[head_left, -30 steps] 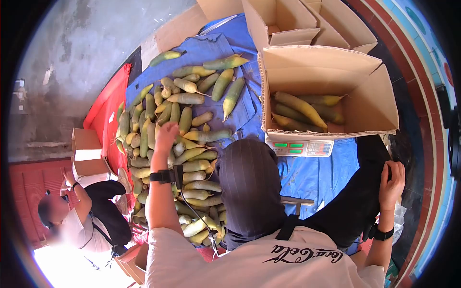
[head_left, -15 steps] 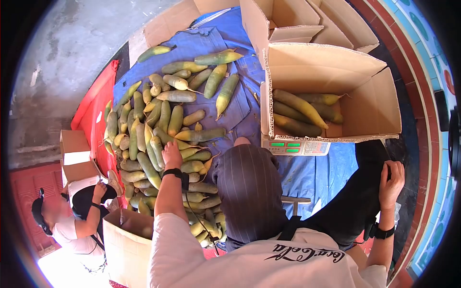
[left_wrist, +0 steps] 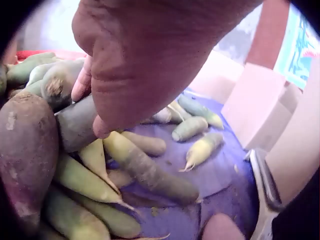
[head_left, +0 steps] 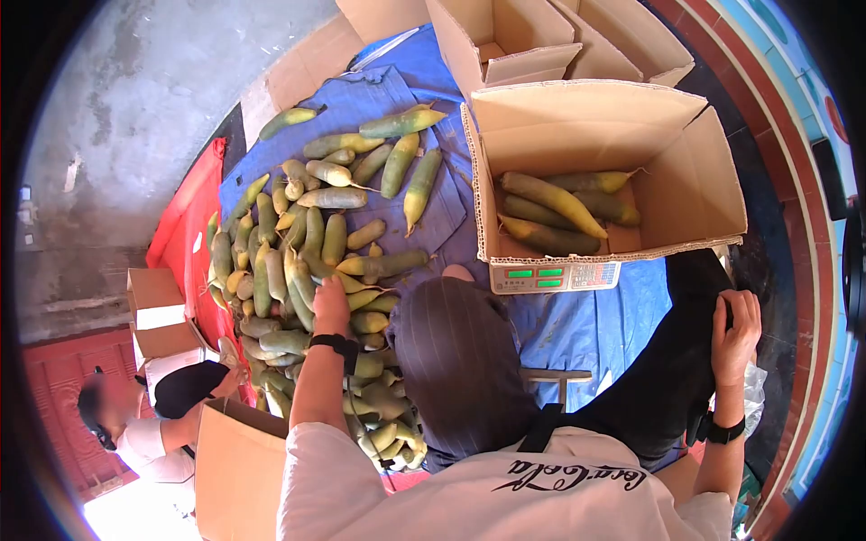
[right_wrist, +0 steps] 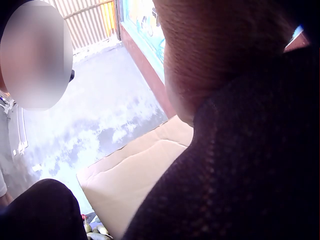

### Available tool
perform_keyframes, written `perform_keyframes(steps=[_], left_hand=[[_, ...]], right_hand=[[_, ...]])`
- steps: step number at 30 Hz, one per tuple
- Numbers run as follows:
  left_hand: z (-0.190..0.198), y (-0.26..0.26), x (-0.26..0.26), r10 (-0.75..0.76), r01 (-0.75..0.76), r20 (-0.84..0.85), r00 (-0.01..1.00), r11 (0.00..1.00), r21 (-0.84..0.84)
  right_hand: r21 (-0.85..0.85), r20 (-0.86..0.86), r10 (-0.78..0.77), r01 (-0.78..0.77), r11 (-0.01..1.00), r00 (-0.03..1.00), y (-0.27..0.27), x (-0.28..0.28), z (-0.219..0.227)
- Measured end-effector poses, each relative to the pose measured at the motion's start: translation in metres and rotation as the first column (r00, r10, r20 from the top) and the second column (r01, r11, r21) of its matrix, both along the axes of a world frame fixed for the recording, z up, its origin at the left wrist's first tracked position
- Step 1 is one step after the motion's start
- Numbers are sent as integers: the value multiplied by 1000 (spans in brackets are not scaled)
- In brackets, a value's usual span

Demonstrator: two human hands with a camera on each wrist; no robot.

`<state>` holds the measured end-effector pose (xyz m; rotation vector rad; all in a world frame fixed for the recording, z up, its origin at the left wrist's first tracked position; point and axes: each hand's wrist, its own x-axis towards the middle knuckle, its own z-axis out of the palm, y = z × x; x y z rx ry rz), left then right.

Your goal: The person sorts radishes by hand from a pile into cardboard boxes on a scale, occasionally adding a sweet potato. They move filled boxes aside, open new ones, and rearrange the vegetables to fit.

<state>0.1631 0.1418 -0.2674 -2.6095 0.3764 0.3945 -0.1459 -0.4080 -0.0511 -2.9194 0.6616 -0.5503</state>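
My left hand point(head_left: 330, 308) is down on the pile of green radishes point(head_left: 289, 343), near the pile's right side. In the left wrist view, its thumb and fingers curl round a dark grey-green radish point(left_wrist: 76, 126), and the palm hides part of it. A thick radish point(left_wrist: 25, 145) lies close beside, and a yellow-tipped one point(left_wrist: 150, 167) is just beyond on the blue sheet. My right hand point(head_left: 737, 329) rests on my right knee with loosely bent fingers and nothing in it. Several green radishes point(head_left: 557, 206) lie in an open cardboard box point(head_left: 577, 117) on my right.
The box stands on a digital scale point(head_left: 555, 278) with lit green displays. More cardboard boxes point(head_left: 528, 65) are behind it. Blue sheeting point(head_left: 586, 329) covers the ground. At the left, another person point(head_left: 149, 442) crouches near a tall carton point(head_left: 236, 473).
My left hand has come nearer to me over the pile and settled on a radish. My right hand has stayed on the knee. A tall carton has appeared beside the other person, who has bent forward.
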Motion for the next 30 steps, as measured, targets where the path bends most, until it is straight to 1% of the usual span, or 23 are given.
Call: perform_keyframes(steps=[1,2,4,5,7,8,9,10,11,13,14,15,17,18,19,21,23,25,27,28,29,30], left_hand=[[5,-1,0,43,-43,7,999,999,-34],[6,3,-1,43,-42,14,999,999,-31],[9,10,-3,84,-77,38,996,984,-163],[12,10,-6,76,-69,42,996,984,-163],[20,10,-13,206,-188,35,978,941,-282],[24,11,-15,205,-186,38,978,942,-281],[29,14,-18,227,-202,37,973,919,-338],[35,19,-20,252,-218,37,967,894,-392],[42,26,-22,257,-220,44,965,895,-388],[57,41,-22,311,-259,27,950,833,-489],[68,44,-22,367,-307,-3,930,772,-557],[67,58,-16,472,-440,-121,873,657,-612],[101,46,-20,544,-557,-340,767,302,-773],[117,41,-19,533,-563,-363,764,275,-779],[136,31,-19,535,-559,-358,765,276,-782],[178,3,-25,459,-503,-439,772,20,-864],[216,-22,-34,348,-341,-330,878,-30,-940],[265,-55,-44,263,-260,-265,928,-55,-964],[299,-86,-55,200,-188,-223,954,-181,-965],[305,-92,-54,138,-169,-206,969,-237,-957],[313,-103,-52,-6,-204,-213,977,-324,-924],[321,-122,-54,-42,-227,-227,973,-357,-906]], right_hand=[[8,8,6,-6,1000,1000,-1,-1,0],[16,17,12,-13,1000,1000,-1,-3,0],[14,34,13,-13,1000,999,-1,-4,0],[10,39,16,-16,1000,999,-1,-7,0],[39,55,0,-2,999,998,-2,-11,-2],[68,68,-7,2,998,998,-3,-13,-2],[71,71,-6,1,998,997,-4,-15,-2],[53,62,-4,1,999,998,-6,-17,-2],[37,54,0,-2,999,999,-8,-18,-3],[44,62,-2,-1,999,998,-8,-19,-4],[49,63,-6,3,999,998,-8,-20,-5],[53,68,0,-3,999,998,-8,-19,-5],[38,75,13,-15,999,997,-8,-18,-5],[41,80,16,-19,999,997,-7,-17,-5],[47,78,12,-16,999,997,-6,-17,-4],[51,78,7,-11,999,997,-6,-17,-3],[60,106,21,-27,998,994,-6,-17,-5],[66,119,18,-26,998,993,-6,-17,-5],[67,128,12,-21,998,992,-6,-19,-5],[68,130,4,-13,998,991,-6,-19,-5],[69,133,-4,-5,998,991,-6,-20,-4],[69,137,-2,-8,998,991,-6,-20,-3]])
